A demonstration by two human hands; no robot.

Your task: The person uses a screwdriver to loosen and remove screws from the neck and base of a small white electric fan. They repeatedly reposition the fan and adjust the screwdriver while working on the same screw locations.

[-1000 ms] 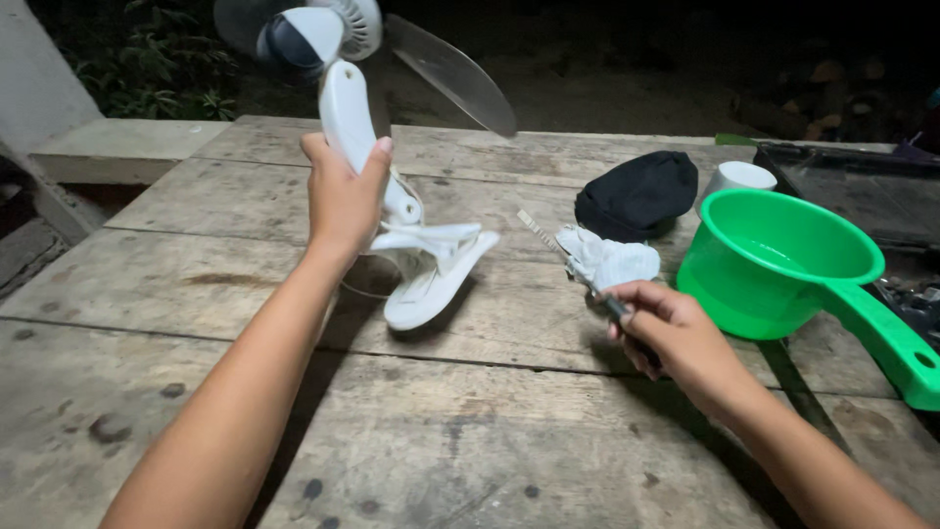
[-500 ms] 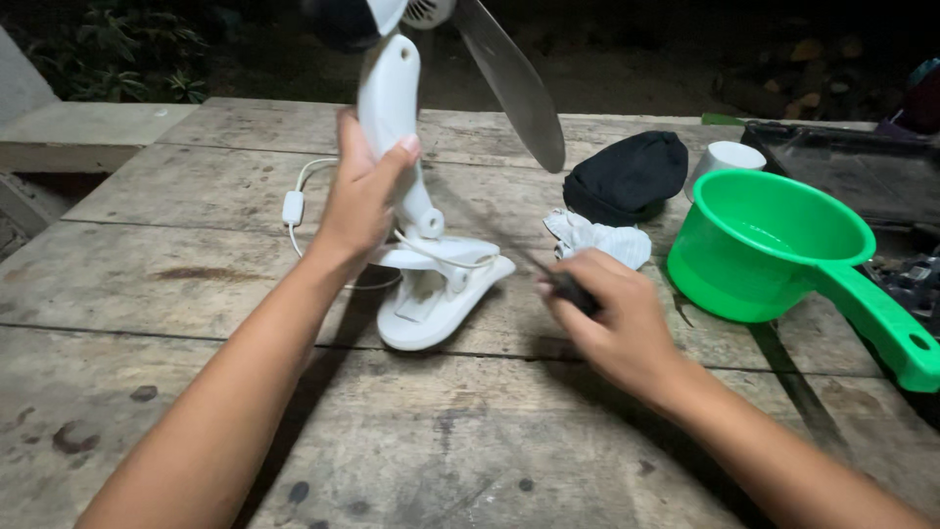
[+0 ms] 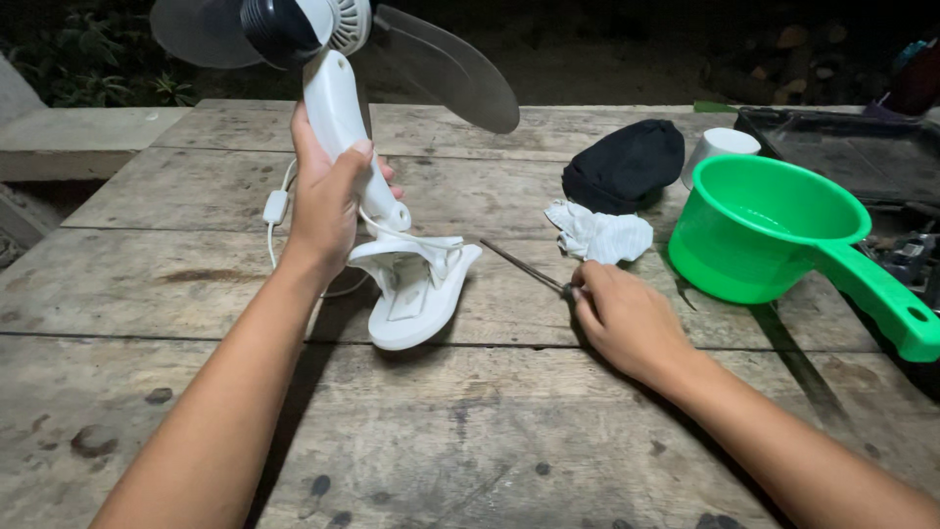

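My left hand [image 3: 328, 201] grips the white stem of a small fan [image 3: 338, 93], holding it upright on the wooden table [image 3: 470, 431]. The fan's clear blades and dark hub are at the top of the view, without a guard. Its white clip base [image 3: 416, 289] rests on the planks, and a white cord with a switch [image 3: 276, 208] hangs behind my wrist. My right hand [image 3: 627, 318] is closed on a screwdriver [image 3: 524, 267] whose thin metal shaft points left toward the fan base, its tip a little short of it.
A crumpled white cloth [image 3: 600, 235] lies just beyond my right hand. Behind it sit a black cloth bundle [image 3: 627, 162] and a white cup [image 3: 723, 147]. A green plastic dipper [image 3: 783, 230] with a long handle stands at right, next to a dark tray [image 3: 852, 147].
The fan has been stood more upright and its blades have turned. My right hand with the screwdriver moved in toward the fan base, then drew back slightly to the right.
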